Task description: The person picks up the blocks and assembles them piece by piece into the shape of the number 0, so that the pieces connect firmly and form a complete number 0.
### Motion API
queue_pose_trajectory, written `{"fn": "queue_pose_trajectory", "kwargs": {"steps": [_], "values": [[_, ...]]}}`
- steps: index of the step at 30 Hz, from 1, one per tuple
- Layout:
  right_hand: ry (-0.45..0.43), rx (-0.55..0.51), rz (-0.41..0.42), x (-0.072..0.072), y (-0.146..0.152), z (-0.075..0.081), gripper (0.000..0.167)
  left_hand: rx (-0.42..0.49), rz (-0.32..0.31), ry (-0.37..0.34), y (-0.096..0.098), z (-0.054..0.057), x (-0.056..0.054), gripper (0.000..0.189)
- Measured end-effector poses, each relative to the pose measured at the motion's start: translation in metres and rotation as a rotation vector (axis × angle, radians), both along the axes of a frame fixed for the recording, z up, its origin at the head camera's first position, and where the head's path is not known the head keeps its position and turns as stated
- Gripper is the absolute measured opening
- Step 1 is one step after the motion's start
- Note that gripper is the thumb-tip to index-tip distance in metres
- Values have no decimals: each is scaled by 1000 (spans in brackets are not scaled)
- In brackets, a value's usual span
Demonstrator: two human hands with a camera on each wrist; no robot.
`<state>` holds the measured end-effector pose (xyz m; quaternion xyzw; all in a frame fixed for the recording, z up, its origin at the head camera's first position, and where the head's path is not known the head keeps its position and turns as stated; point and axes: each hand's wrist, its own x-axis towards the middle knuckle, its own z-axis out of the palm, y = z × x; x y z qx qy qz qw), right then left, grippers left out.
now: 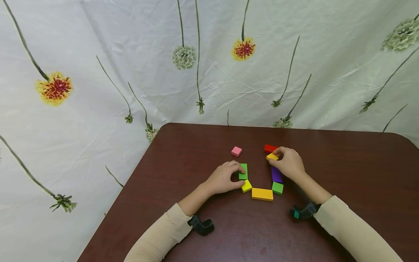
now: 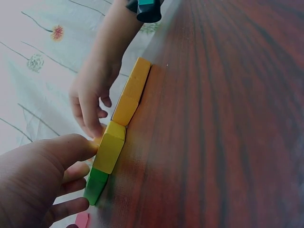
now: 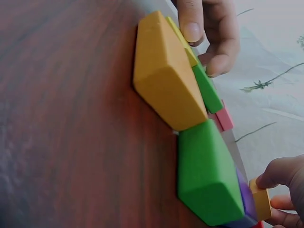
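My right hand (image 1: 289,163) pinches a small orange block (image 1: 272,157) between thumb and fingers. That block is at the far end of a purple block (image 1: 276,174), close to a red block (image 1: 270,148). My left hand (image 1: 224,178) touches a yellow block (image 1: 246,186) with its thumb, while its fingers rest at a green block (image 1: 242,171). Nearest me lies a long orange block (image 1: 262,194), its left end by the yellow block. A second green block (image 1: 277,188) sits between its right end and the purple one.
A pink block (image 1: 236,151) lies apart, beyond the left green block. The blocks are on a dark brown table (image 1: 248,233). Behind the table's far edge hangs a white cloth (image 1: 216,83) with printed flowers. Both wrists wear dark bands.
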<state>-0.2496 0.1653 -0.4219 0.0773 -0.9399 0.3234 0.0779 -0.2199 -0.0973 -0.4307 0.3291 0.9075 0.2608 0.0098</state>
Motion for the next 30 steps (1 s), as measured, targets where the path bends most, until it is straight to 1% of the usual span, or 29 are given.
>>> {"fn": "queue_pose_trajectory", "kwargs": {"steps": [7, 17, 30], "values": [[-19, 10, -11, 2, -4, -4, 33, 4, -5, 2, 0, -1, 0, 29], [-11, 38, -19, 2, -5, -10, 35, 0, -3, 1, 1, -1, -1, 29], [1, 25, -19, 4, -4, -12, 35, -2, 7, -4, 0, 0, -1, 30]]}}
